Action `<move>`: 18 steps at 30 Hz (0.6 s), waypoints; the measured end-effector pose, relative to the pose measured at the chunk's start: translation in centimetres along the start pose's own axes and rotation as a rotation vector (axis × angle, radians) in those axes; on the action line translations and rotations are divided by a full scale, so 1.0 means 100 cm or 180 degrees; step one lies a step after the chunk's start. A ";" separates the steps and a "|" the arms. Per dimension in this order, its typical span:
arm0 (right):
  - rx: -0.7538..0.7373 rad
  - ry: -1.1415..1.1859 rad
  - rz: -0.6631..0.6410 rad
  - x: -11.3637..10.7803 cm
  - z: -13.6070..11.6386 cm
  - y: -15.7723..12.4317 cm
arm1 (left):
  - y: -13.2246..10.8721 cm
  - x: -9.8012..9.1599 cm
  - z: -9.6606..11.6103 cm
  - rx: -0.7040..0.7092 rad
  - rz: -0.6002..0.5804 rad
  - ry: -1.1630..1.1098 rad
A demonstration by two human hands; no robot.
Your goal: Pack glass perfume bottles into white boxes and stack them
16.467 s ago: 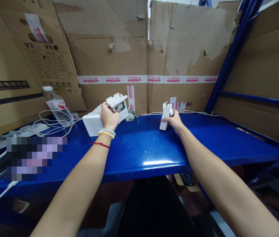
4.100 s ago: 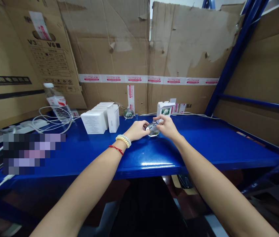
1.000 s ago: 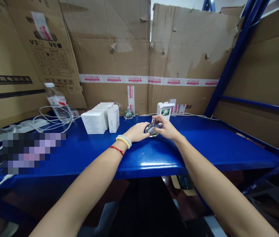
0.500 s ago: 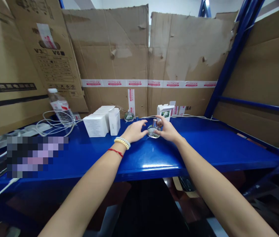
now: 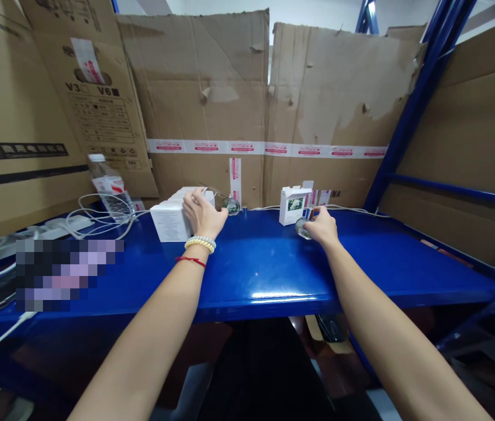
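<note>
My left hand (image 5: 204,215) is over the right end of a row of white boxes (image 5: 169,224). Its fingers bend over the end box, while the thumb stands apart to the right; much of that box is hidden. My right hand (image 5: 324,227) grips a clear glass perfume bottle (image 5: 303,228) with a shiny cap, tilted a little above or on the blue shelf. Just behind this bottle stands an opened white box (image 5: 291,209) with a green picture on its front. A second round perfume bottle (image 5: 232,206) is at the back, right of my left hand.
At the left are a water bottle (image 5: 113,193), coiled white cable (image 5: 93,216), a power strip (image 5: 65,227) and a blurred-out phone-like item (image 5: 67,275). A small dark cap (image 5: 244,211) lies at the back. Cardboard sheets (image 5: 203,105) wall in the blue shelf (image 5: 247,263).
My left hand has moved left, from beside the bottle to the white boxes. My right hand has carried the perfume bottle rightward, in front of the opened box.
</note>
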State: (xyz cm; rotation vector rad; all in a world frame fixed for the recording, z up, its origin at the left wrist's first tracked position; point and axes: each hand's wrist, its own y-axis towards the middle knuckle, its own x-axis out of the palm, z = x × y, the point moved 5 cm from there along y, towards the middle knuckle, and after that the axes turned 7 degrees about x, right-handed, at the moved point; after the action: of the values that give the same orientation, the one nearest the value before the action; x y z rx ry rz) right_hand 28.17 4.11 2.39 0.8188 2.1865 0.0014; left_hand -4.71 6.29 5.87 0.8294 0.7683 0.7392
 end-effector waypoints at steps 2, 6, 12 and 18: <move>0.0093 -0.0012 0.0036 -0.001 0.001 0.000 | -0.003 0.004 0.000 0.0138 -0.0098 -0.0007; 0.0103 0.0175 0.0077 0.001 0.005 0.005 | -0.003 0.005 -0.002 0.0280 -0.0155 -0.0107; 0.0222 0.0813 -0.0024 0.008 0.013 0.015 | 0.003 0.010 -0.012 0.0115 -0.0258 -0.0427; 0.0242 0.0538 0.0222 0.006 0.006 0.004 | 0.003 0.012 -0.009 -0.0063 -0.0459 -0.0484</move>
State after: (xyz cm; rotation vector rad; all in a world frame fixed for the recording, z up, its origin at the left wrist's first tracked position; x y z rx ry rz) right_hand 28.51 4.65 1.67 0.9685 2.3267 0.0230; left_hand -4.93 7.76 5.37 0.7939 0.6757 0.5483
